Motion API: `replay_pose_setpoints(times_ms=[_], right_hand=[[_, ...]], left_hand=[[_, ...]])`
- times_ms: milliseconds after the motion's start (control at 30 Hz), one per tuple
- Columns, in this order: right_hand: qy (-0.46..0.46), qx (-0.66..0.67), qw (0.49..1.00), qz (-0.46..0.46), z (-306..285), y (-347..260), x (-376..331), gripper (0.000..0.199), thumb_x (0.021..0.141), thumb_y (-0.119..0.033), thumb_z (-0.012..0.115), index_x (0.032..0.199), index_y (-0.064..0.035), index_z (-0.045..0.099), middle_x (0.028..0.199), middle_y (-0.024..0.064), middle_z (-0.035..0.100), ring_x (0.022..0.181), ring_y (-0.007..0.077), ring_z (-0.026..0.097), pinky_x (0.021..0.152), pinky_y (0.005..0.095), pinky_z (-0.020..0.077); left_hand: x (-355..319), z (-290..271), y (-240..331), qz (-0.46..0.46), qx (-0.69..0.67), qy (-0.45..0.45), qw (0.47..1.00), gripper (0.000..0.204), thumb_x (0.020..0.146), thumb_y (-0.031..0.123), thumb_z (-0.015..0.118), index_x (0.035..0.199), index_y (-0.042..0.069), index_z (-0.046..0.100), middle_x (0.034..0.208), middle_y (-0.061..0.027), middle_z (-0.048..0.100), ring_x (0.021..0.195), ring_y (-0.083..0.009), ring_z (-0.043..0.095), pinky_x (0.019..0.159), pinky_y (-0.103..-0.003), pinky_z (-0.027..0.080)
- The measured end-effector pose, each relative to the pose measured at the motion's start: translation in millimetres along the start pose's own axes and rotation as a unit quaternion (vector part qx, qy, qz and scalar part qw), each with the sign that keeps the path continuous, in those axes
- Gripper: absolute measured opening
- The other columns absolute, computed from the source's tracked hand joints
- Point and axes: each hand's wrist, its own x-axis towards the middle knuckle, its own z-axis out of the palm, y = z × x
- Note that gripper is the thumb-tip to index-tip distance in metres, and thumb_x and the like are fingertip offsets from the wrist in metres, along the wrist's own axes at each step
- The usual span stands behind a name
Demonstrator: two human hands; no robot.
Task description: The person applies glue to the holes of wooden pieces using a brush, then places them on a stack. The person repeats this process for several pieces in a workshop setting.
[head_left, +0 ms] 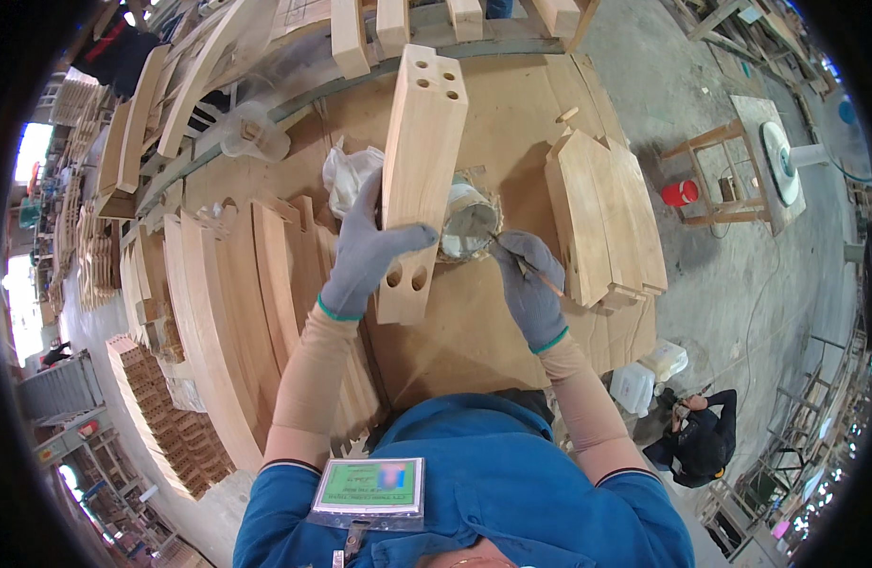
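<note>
Workbench [474,331]; glue pot [469,222] half hidden behind drilled board [419,170].

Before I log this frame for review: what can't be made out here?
Head view only:
- Glue pot: its contents are a pale blur, and the wooden block covers its left side.
- Thin stick in the right hand: its tip at the pot is too small to read.
- Left hand: the fingers behind the block are hidden.
- Curved wooden parts: the stack bends away toward the picture's rim.

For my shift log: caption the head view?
Left hand holds drilled wooden board; right hand dips thin stick toward glue pot.
</note>
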Motion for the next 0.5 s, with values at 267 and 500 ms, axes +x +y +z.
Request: replay_pose_setpoints(times_ms=[267, 500], right_hand=[[0.015, 0.19, 0.958, 0.212, -4.5, -1.6, -4.3, 0.008, 0.084, 0.002, 0.065, 0.091, 0.001, 0.061, 0.081, 0.0043, 0.064, 0.075, 0.008, 0.059, 0.068, 0.0218, 0.048], [0.016, 0.188, 0.961, 0.204, -16.2, 1.5, -12.1, 0.01, 0.083, 0.004, 0.065, 0.09, -0.0007, 0.061, 0.083, 0.0062, 0.065, 0.075, 0.0104, 0.061, 0.07, 0.0228, 0.049]], left_hand=[[-16.9, 12.5, -2.0, 0.005, -0.016, 0.062, 0.998, 0.08, 0.064, 0.003, 0.073, 0.137, 0.001, 0.039, 0.118, -0.0093, 0.058, 0.106, -0.0177, 0.058, 0.092, -0.031, 0.046], [-17.0, 9.6, -8.1, 0.006, -0.029, 0.075, 0.997, 0.077, 0.063, 0.003, 0.073, 0.134, 0.001, 0.042, 0.117, -0.0097, 0.058, 0.106, -0.0181, 0.058, 0.092, -0.03, 0.046]])
